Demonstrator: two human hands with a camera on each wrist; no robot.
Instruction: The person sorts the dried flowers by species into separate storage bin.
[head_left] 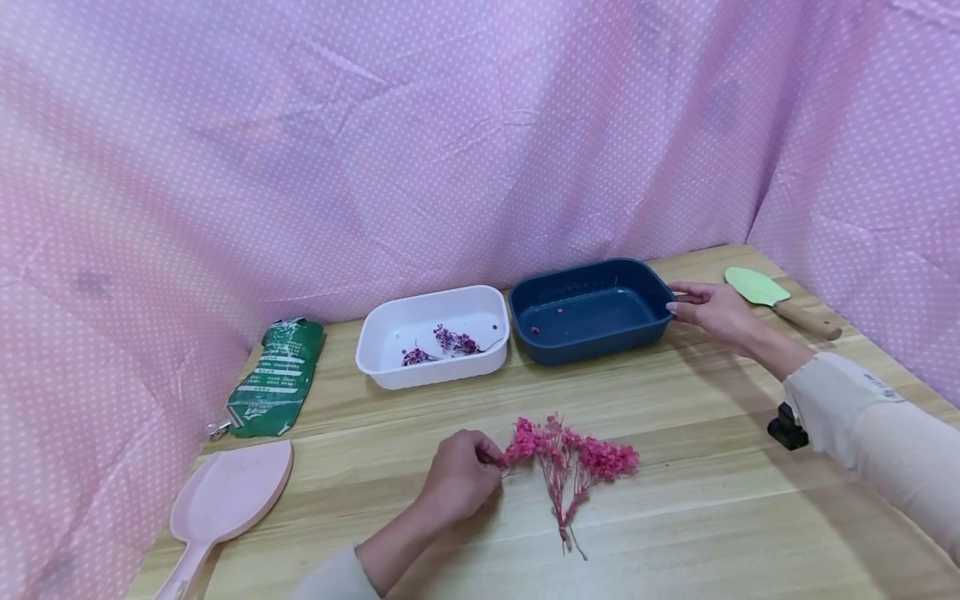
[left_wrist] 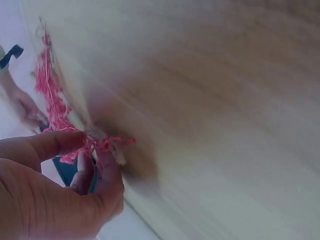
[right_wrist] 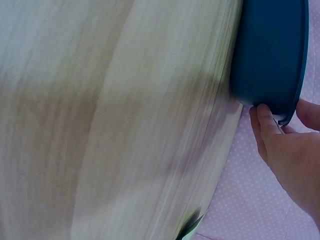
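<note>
My left hand [head_left: 461, 475] pinches a small pink dried flower sprig [left_wrist: 107, 143] between thumb and fingers, just left of a larger bunch of pink dried flowers [head_left: 553, 462] lying on the table, stems toward me. At the back, my right hand [head_left: 716, 315] grips the right end of a dark blue rectangular container [head_left: 592, 346]; in the right wrist view its thumb and fingers lie on either side of the rim. A few tiny pink bits lie in that container. Beside it a white container [head_left: 431, 375] holds two purplish dried flower sprigs [head_left: 456, 339].
A light green trowel [head_left: 757, 287] with a wooden handle lies at the right. Along the left are a green packet [head_left: 277, 379] and a pink scoop [head_left: 232, 492]. A small black object [head_left: 787, 429] sits by the right sleeve. Pink dotted cloth [head_left: 420, 150] hangs behind the wooden table.
</note>
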